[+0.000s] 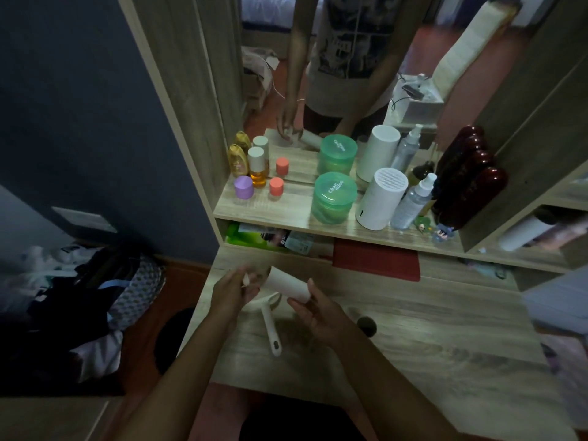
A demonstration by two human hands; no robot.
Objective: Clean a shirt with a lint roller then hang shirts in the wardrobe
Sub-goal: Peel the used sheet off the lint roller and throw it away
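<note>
A white lint roller refill roll [288,286] is held above the wooden desk [413,345]; my right hand [313,315] grips its near end between thumb and fingers. My left hand [232,292] is at the roll's far end and pinches a small pale scrap, probably a strip of its paper. Below the roll lies the white lint roller handle [270,329] on the desk, its grip end pointing toward me. No shirt shows on the desk.
A shelf [286,214] under a mirror holds a green jar [334,197], a white cylinder [380,198], spray bottles and small bottles. A red book [375,261] lies beneath it. A heap of clothes and bags [79,300] sits on the floor at left. A dark round knob [366,325] stands by my right wrist.
</note>
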